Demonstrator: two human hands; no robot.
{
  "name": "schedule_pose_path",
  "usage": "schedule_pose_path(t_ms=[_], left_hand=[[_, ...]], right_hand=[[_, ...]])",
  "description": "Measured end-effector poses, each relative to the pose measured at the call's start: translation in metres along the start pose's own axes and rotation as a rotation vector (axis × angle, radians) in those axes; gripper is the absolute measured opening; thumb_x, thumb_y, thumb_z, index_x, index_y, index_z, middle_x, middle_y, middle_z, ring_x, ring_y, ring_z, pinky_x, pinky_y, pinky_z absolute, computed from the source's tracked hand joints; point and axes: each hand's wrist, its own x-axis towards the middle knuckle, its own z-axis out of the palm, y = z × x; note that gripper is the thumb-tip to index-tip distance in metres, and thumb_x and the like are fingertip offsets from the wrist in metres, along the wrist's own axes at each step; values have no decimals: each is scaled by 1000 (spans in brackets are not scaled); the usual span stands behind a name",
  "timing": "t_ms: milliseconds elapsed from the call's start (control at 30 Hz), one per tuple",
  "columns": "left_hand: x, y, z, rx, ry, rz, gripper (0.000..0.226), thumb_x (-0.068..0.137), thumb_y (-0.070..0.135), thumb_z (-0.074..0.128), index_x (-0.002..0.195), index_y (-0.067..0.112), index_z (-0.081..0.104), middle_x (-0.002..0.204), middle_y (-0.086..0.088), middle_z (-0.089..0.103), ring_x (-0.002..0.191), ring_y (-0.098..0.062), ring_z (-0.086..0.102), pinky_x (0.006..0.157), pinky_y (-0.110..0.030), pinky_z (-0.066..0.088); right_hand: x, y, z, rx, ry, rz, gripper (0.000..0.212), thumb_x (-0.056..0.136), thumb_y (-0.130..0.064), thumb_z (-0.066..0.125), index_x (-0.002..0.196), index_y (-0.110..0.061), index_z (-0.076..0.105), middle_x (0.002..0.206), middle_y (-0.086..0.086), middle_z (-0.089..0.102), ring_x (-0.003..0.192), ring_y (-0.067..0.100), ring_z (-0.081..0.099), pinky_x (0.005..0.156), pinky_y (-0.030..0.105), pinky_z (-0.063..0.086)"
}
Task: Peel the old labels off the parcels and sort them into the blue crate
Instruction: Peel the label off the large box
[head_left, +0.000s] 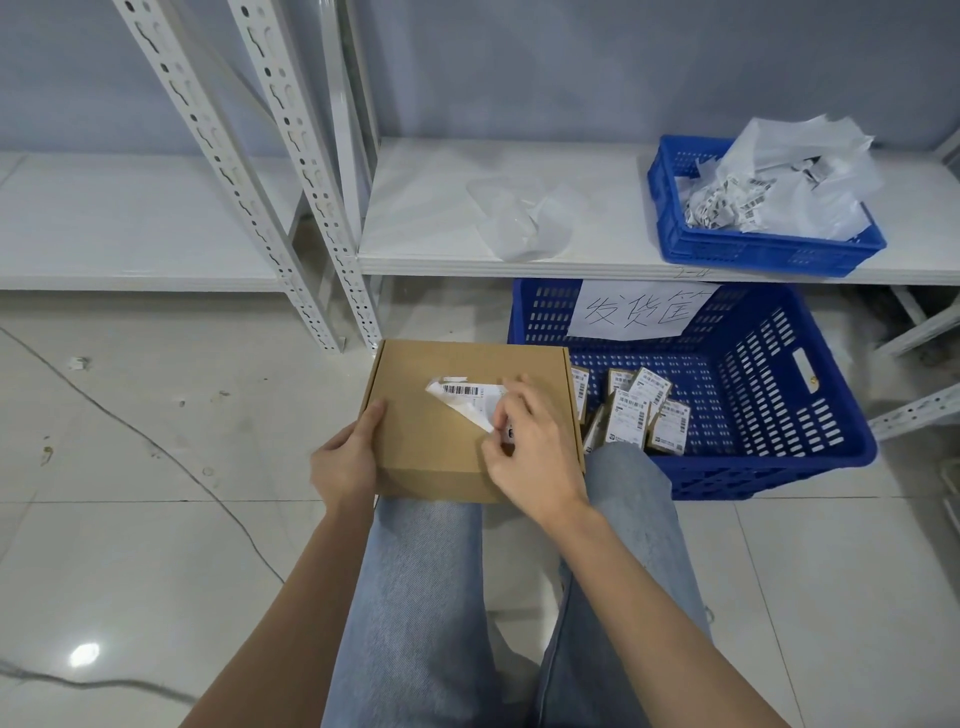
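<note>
I am watching a brown cardboard parcel (447, 415) lying flat across the person's knees, in blue jeans (415, 597); the left hand (345, 460) is gripping its near left edge, thumb lying on the top face and fingers wrapping under the side; the right hand (530, 447) is pinching the white barcode label (467, 397) between thumb and fingertips, and the label's lower left corner is curling up off the cardboard while its top strip is sticking down; the big blue crate (779, 395) is sitting on the tiled floor just right of the parcel, holding several small labelled parcels (639, 410); a smaller blue crate (727, 249) of crumpled labels is resting on the white shelf (441, 208) above.
</note>
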Motion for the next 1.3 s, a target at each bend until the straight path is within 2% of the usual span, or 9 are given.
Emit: schedule_pose_path(t_ms=[167,300,433,567,700,800,933,1033,1300], left_hand=[[0,2,0,20,2,11,42,77,46,78,105,14,76,94,2,68,95,-18,60,90,-29,47],[0,3,1,25,2,20,44,76,47,79,106,15,76,99,0,69,97,-19,61,91,-29,47],[-1,3,1,28,4,21,41,77,46,78,105,16,75,95,2,66,96,-18,59,88,-27,44],[-2,4,1,30,8,23,40,77,47,78,105,18,76,92,4,66,97,-18,60,90,-27,45],[-3,4,2,41,3,32,39,75,48,79,103,19,76,90,5,67,95,-17,60,89,-27,46],[-3,4,2,44,-11,37,37,75,48,79,101,21,76,92,5,68,95,-16,61,90,-27,46],[-5,5,3,55,-26,55,36,76,47,79,101,21,76,92,5,68,96,-17,61,91,-27,46],[-4,6,3,63,-19,52,38,77,47,78,104,20,76,94,5,68,97,-16,60,88,-26,44],[-3,7,3,97,-35,80,37,75,49,78,102,23,77,97,5,71,99,-16,63,96,-30,48]], right_hand=[[-2,5,8,-125,81,-39,17,85,2,59,101,2,63,111,23,68,128,34,51,109,35,32],[-1,7,6,-107,86,-42,9,88,4,57,92,-4,60,105,20,69,124,34,55,108,34,38],[0,3,4,-94,123,-29,12,88,4,60,85,-7,58,99,16,70,110,32,64,92,35,51],[0,3,0,21,80,87,11,95,-5,54,86,-12,56,99,5,67,94,25,65,77,28,49],[-3,7,-6,188,-19,170,14,99,-13,47,106,-19,58,145,5,48,122,22,55,96,28,41],[-8,9,-7,236,-21,176,25,91,-10,52,114,-19,52,140,3,53,119,22,57,96,30,44],[-16,13,5,94,98,84,18,73,-10,53,91,-12,52,134,6,55,132,21,44,104,34,38],[-14,17,6,78,105,76,7,82,-4,53,87,-8,53,125,11,61,137,22,42,105,41,42],[-17,20,7,17,115,110,7,97,-6,53,98,-3,59,134,12,59,135,19,45,107,23,32]])
